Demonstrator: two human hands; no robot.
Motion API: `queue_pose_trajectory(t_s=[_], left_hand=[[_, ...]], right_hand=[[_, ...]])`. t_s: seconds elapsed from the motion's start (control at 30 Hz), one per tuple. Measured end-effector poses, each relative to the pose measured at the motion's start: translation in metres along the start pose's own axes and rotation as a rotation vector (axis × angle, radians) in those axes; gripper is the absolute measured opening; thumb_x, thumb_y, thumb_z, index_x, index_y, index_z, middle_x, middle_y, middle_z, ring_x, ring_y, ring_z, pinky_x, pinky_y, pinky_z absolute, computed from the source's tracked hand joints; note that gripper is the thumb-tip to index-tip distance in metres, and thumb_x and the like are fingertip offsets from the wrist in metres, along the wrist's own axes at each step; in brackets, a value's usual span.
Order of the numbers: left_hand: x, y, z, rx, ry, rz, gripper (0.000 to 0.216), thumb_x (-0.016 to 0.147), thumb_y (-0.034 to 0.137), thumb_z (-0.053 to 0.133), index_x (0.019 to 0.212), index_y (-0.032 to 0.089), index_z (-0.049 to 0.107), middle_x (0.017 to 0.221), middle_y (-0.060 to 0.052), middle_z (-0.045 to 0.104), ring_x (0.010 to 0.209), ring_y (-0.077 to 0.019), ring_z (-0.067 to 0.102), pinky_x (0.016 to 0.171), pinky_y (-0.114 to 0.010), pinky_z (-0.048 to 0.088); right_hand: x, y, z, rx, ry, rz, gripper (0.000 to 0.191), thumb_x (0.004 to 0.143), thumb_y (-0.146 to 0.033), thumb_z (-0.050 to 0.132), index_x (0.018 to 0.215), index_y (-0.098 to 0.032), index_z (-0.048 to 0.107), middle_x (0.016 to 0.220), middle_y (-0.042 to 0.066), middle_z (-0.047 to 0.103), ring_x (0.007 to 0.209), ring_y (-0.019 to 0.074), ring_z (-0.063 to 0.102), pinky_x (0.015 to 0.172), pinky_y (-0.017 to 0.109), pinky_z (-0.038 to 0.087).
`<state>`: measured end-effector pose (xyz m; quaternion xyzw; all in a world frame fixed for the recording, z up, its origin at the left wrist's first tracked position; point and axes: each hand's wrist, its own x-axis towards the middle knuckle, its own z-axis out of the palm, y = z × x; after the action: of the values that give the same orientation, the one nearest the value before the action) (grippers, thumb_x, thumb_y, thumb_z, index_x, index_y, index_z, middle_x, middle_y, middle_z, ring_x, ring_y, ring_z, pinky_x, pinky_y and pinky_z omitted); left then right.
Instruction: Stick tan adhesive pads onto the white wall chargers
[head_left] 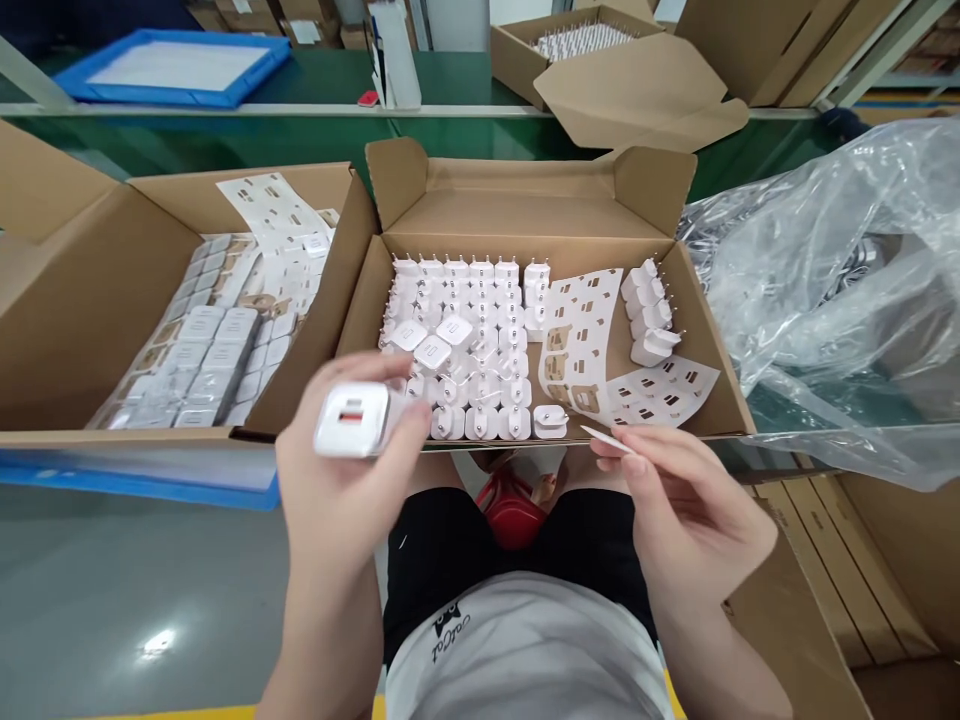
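Note:
My left hand is closed around a white charger plug, its port face toward me. My right hand pinches a small thin sticker between thumb and fingertips, just in front of the near edge of the middle cardboard box. That box holds several rows of white charger plugs standing prongs-up, a few loose plugs at its right, and peeled sticker sheets.
A second cardboard box at the left holds several wrapped chargers and a sticker sheet. Crumpled clear plastic lies at the right. Behind are a green bench, a blue tray and another open box.

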<state>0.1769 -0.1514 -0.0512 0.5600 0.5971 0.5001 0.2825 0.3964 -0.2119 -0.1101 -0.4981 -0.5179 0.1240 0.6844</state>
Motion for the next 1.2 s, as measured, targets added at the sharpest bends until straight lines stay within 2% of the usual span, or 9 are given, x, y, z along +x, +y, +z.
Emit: queue_pose_trajectory(t_s=[0.07,0.2,0.3,0.5,0.67,0.8,0.93,1.03,1.2], left_hand=[[-0.026,0.001,-0.001,-0.209,-0.125,-0.090,0.015,0.091,0.040,0.086,0.103,0.033,0.080,0.082,0.000,0.075,0.074,-0.0224,0.068,0.068,-0.038,0.056],[-0.061,-0.002,0.012,-0.512,-0.390,-0.275,0.028,0.086,0.045,0.092,0.086,0.022,0.076,0.071,-0.001,0.071,0.060,-0.0148,0.061,0.056,-0.027,0.050],[-0.067,-0.005,0.022,-0.591,-0.384,-0.354,0.025,0.087,0.040,0.093,0.090,0.019,0.079,0.078,-0.003,0.077,0.060,-0.0112,0.062,0.059,-0.022,0.055],[-0.067,-0.004,0.025,-0.693,-0.352,-0.428,0.019,0.087,0.031,0.093,0.102,0.023,0.083,0.083,-0.001,0.080,0.059,-0.0081,0.067,0.061,-0.015,0.060],[-0.061,-0.001,0.024,-0.568,-0.348,-0.352,0.012,0.085,0.018,0.089,0.091,0.023,0.081,0.079,0.002,0.079,0.057,-0.0070,0.066,0.057,-0.013,0.056],[-0.060,0.002,0.025,-0.397,-0.289,-0.252,0.015,0.079,0.012,0.087,0.087,0.023,0.080,0.074,0.003,0.078,0.060,-0.0096,0.069,0.058,-0.014,0.057],[-0.061,0.000,0.027,-0.350,-0.242,-0.141,0.014,0.080,0.011,0.083,0.083,0.023,0.078,0.073,0.004,0.078,0.059,-0.0087,0.069,0.057,-0.014,0.056],[-0.058,-0.003,0.027,-0.315,-0.249,-0.035,0.016,0.077,0.008,0.083,0.080,0.023,0.076,0.072,0.005,0.076,0.057,-0.0073,0.067,0.057,-0.012,0.055],[-0.057,-0.002,0.026,-0.293,-0.271,0.001,0.017,0.078,0.007,0.082,0.079,0.021,0.073,0.071,0.005,0.076,0.059,-0.0077,0.069,0.060,-0.013,0.057]], right_hand=[[-0.005,-0.002,-0.003,-0.148,-0.080,-0.239,0.048,0.090,0.003,0.079,0.128,-0.025,0.084,0.111,0.007,0.086,0.095,0.0223,0.084,0.079,0.035,0.075],[-0.013,-0.006,-0.006,-0.249,-0.224,-0.470,0.038,0.092,0.007,0.073,0.122,-0.015,0.081,0.111,0.009,0.083,0.103,0.0200,0.083,0.089,0.028,0.074],[-0.021,-0.006,-0.008,-0.238,-0.287,-0.492,0.029,0.093,0.005,0.070,0.110,-0.016,0.081,0.109,0.007,0.080,0.105,0.0199,0.083,0.092,0.027,0.074],[-0.032,0.000,-0.013,-0.203,-0.348,-0.515,0.029,0.094,0.006,0.069,0.112,-0.013,0.082,0.113,0.009,0.078,0.114,0.0234,0.081,0.100,0.031,0.074],[-0.029,-0.002,-0.012,-0.181,-0.391,-0.509,0.049,0.095,0.006,0.069,0.140,-0.012,0.075,0.107,0.009,0.080,0.108,0.0221,0.080,0.095,0.030,0.073],[-0.016,-0.010,-0.014,-0.072,-0.365,-0.200,0.055,0.097,-0.004,0.070,0.148,-0.025,0.073,0.114,0.009,0.080,0.092,0.0209,0.079,0.073,0.032,0.070],[0.001,-0.018,-0.016,0.065,-0.461,0.260,0.031,0.094,-0.007,0.078,0.113,-0.030,0.085,0.091,0.002,0.076,0.073,0.0153,0.069,0.062,0.028,0.058],[0.012,-0.022,-0.017,0.121,-0.581,0.393,0.019,0.095,-0.010,0.079,0.094,-0.028,0.084,0.081,0.000,0.075,0.068,0.0134,0.065,0.059,0.024,0.053],[0.018,-0.024,-0.019,0.164,-0.685,0.531,0.014,0.094,-0.017,0.081,0.084,-0.025,0.079,0.076,-0.001,0.072,0.062,0.0107,0.059,0.057,0.020,0.051]])
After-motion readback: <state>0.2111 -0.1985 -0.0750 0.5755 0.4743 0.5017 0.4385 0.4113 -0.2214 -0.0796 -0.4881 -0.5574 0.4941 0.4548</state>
